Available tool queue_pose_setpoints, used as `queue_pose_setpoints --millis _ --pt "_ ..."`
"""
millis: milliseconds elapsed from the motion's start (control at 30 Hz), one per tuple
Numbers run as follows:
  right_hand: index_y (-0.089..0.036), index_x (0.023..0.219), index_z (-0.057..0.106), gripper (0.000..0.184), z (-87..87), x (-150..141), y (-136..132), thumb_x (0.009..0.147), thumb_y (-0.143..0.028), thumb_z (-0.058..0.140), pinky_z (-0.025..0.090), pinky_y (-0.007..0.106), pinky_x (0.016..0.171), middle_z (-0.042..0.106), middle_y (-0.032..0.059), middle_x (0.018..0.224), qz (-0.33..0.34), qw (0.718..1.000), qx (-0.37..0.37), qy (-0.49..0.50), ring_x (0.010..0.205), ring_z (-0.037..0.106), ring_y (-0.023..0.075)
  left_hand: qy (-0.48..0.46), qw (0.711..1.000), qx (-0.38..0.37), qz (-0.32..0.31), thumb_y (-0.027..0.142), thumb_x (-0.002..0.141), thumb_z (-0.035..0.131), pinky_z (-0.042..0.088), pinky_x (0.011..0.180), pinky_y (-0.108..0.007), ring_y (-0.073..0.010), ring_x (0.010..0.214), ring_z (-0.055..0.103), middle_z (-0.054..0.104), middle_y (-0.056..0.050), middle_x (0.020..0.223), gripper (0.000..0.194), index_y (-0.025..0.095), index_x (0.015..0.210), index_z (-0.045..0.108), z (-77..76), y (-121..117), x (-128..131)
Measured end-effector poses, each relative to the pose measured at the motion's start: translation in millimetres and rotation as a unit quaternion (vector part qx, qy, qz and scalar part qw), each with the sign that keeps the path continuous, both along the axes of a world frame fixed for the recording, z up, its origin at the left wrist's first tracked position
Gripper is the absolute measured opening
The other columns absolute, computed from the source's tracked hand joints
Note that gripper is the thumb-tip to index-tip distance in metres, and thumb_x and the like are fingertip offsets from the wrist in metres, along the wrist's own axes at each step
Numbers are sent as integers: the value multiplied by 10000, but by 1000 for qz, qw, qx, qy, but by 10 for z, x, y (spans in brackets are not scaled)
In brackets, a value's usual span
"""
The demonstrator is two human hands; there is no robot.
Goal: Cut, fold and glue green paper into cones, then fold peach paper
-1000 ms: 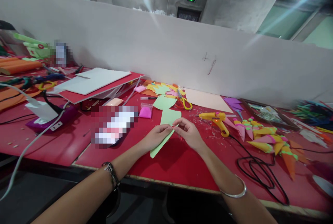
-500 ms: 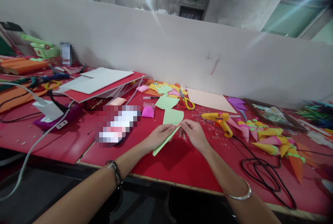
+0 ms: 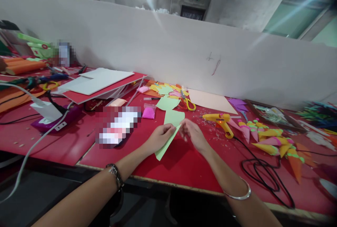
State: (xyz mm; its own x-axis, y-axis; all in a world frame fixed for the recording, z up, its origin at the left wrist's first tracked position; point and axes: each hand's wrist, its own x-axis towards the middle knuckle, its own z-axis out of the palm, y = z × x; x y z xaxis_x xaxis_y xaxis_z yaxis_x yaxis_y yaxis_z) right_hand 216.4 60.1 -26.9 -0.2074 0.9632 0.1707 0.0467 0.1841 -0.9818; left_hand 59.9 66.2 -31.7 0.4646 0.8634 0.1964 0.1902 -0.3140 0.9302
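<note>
My left hand (image 3: 160,137) is closed on a light green sheet of paper (image 3: 166,148), thumb on top, and holds it at a slant above the red table. My right hand (image 3: 193,134) is at the paper's upper right edge. Its fingers are slightly blurred and look apart, with nothing visible between them; whether a fingertip touches the edge I cannot tell. Just behind the hands lie a green paper piece (image 3: 174,117) and a second, rounded green piece (image 3: 167,103).
A yellow glue gun (image 3: 219,120) with a coiled black cord lies to the right, beside several small paper cones (image 3: 268,139). Yellow-handled scissors (image 3: 190,104) rest among paper scraps. On the left are a phone (image 3: 119,127), white boards (image 3: 100,79) and a purple power strip (image 3: 56,120).
My right fingers have loosened from the paper's upper end and drawn slightly apart. The green paper in my left hand has turned and shows more of its face.
</note>
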Motion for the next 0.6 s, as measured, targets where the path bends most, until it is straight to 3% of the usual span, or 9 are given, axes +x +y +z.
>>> queue_pose_setpoints --millis 100,200,333,467,600 --pt "-185 587 455 335 -3 -19 -27 799 -444 439 273 185 386 410 -57 466 20 997 -4 -77 404 362 62 77 993 93 15 350 853 338 271 522 -205 -96 553 403 415 38 570 299 160 658 461 -4 -11 -7" --pt "-184 581 465 324 -10 -28 -31 798 -425 453 275 183 392 417 -56 470 2 995 13 -99 414 373 62 122 983 133 33 340 861 329 266 513 -207 -101 541 430 455 30 581 285 169 689 477 -9 -35 -21" --pt "-182 588 479 342 -10 15 7 814 -431 419 257 187 366 460 -49 439 -17 996 11 -85 360 356 59 164 973 155 57 345 867 317 265 509 -207 -110 540 455 488 19 591 283 178 717 489 -24 -68 -41" --pt "-183 639 476 342 8 95 50 830 -447 371 252 181 347 500 -42 474 -93 995 23 -16 338 351 52 172 969 158 76 340 865 323 272 506 -199 -110 532 463 483 21 571 281 176 703 482 -35 -62 -68" --pt "-189 904 538 338 2 32 21 829 -463 353 333 186 393 547 -27 628 5 999 12 -46 388 424 55 172 968 159 87 327 878 289 284 513 -195 -117 553 495 522 9 599 288 174 759 501 -43 -42 -93"
